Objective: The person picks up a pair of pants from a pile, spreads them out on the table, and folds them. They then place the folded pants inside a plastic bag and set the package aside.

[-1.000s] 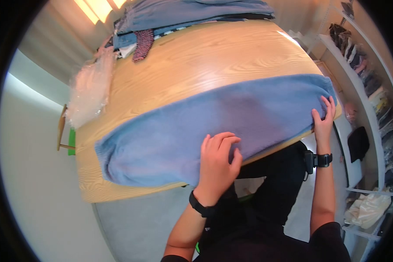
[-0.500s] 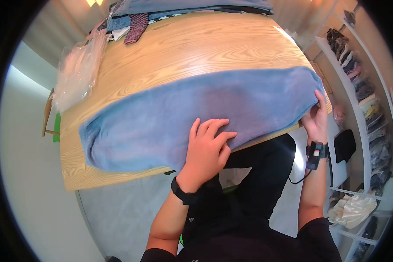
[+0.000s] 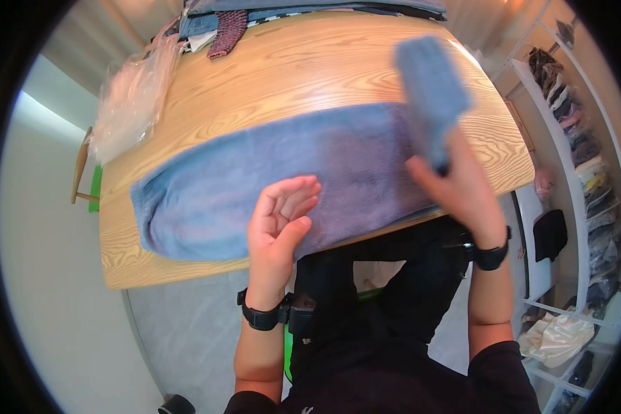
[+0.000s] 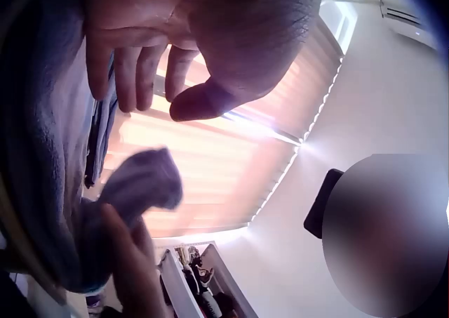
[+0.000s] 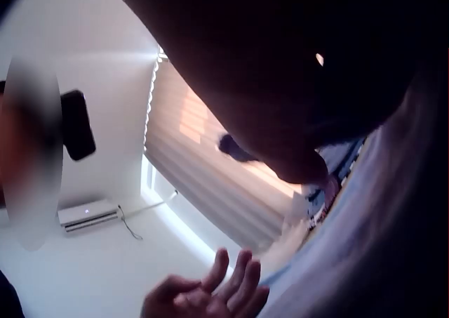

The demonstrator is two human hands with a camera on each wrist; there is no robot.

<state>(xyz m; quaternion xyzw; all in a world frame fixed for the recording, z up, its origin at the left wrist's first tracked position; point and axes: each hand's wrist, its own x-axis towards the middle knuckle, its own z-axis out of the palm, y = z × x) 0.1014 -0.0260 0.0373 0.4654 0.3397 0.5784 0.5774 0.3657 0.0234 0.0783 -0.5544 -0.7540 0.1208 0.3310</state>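
Observation:
A long folded blue garment (image 3: 214, 193), ribbed along its left edge and darker purplish in the middle, lies across the front of the wooden table (image 3: 303, 76). My right hand (image 3: 466, 186) grips its right end, with the thumb on the near side. That raised end (image 3: 431, 86) stands up off the table, blurred by motion. Over the garment's middle, near the front edge, my left hand (image 3: 279, 221) hovers with its palm turned sideways and fingers loosely bent. In the left wrist view, nothing lies between the left hand's fingers (image 4: 144, 72).
Clear plastic bags (image 3: 134, 103) lie on the table's left side. Stacked clothes (image 3: 310, 10) fill its far edge, with a speckled knit piece (image 3: 229, 33) hanging out. On the right stands a white shelf unit (image 3: 562, 138) with bagged items.
My right hand has lifted the garment's right end off the table and swung it up and inward. The left hand has risen from the cloth, shifted left and turned its palm sideways.

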